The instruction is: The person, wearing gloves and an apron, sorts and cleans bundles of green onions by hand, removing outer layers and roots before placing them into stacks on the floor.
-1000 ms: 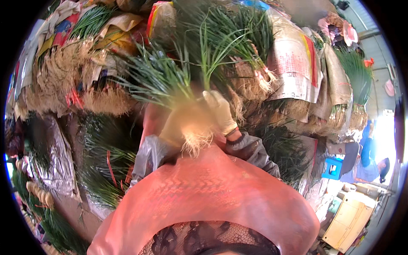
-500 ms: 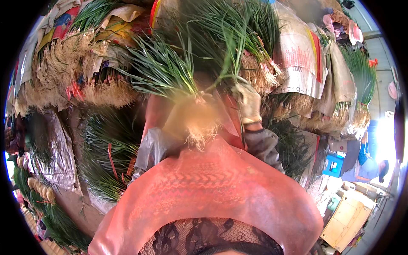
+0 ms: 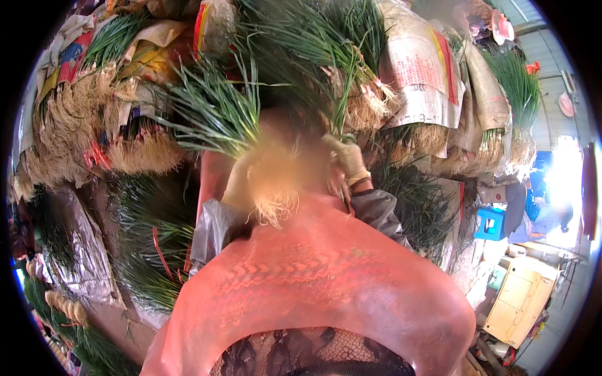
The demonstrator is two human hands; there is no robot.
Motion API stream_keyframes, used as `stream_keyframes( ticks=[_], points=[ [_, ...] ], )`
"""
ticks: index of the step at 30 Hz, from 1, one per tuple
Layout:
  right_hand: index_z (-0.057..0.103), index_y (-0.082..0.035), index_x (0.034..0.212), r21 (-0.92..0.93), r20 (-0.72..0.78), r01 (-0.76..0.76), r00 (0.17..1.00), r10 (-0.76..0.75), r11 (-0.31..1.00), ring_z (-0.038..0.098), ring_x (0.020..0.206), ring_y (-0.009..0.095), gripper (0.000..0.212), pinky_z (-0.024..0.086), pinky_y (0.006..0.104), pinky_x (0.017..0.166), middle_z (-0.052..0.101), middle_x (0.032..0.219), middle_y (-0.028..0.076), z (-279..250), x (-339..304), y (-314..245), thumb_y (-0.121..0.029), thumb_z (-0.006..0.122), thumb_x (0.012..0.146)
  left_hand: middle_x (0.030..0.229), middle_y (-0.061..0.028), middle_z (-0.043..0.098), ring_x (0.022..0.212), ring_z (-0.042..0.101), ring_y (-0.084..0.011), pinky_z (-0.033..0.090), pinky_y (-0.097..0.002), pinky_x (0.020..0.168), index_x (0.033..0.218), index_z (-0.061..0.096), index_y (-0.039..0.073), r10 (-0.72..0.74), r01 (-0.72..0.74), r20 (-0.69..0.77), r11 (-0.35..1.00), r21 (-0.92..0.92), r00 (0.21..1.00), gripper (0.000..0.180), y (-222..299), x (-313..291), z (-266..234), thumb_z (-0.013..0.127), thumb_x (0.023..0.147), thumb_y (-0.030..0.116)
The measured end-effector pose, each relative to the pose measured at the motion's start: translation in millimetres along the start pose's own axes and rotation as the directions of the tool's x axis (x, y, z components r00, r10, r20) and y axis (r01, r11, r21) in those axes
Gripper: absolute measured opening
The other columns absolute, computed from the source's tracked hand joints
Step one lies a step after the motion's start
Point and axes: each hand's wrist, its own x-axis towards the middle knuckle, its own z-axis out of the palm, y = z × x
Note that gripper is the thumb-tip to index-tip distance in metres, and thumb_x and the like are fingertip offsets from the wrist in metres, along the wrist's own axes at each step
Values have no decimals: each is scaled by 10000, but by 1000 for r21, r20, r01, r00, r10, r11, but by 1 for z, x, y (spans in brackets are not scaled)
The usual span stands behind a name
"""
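Note:
My gloved left hand (image 3: 237,182) is closed round a bunch of scallions (image 3: 219,116), its green leaves fanning up and to the left. Pale stringy roots hang from the bunch over my red apron (image 3: 313,263); a blurred patch hides the stems and part of the fingers. Just right of the bunch, my right hand (image 3: 348,159), also in a light glove, grips a few scallion stalks (image 3: 341,103). Their leaves point upward and their roots show under the hand. A heap of loose scallions (image 3: 338,47) lies ahead, its roots toward me.
Bundled scallions (image 3: 147,147) under woven sacks line the far left, and a printed white sack (image 3: 417,78) covers more at right. Another green pile (image 3: 157,238) lies by my left side, with dark leaves (image 3: 414,200) beyond my right arm. A blue stool (image 3: 490,224) stands farther right.
My right hand has come lower and closer to the bunch. The stalks in it now stand straighter, with roots hanging below. My left hand still holds the bunch, and the whole view has shifted slightly.

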Motion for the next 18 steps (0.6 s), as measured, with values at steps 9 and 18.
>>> stream_keyframes(
  ticks=[9,18],
  points=[
    [657,-31,1038,-14,-449,21,893,-25,1000,615,629,161,204,487,272,551,666,823,69,-87,-33,-27,-149,568,897,1045,-58,560,1009,545,-247,460,-491,916,1141,490,92,416,-412,342,907,-87,843,318,29,-18,35,563,901,286],
    [655,-77,1084,-909,-126,0,953,-275,416,602,1049,342,407,465,401,893,659,1088,168,-113,-16,-82,-360,581,802,1022,-82,587,964,556,-258,444,-471,927,1162,545,73,347,-311,180,929,-201,920,346,20,13,8,573,891,288]
  ],
)
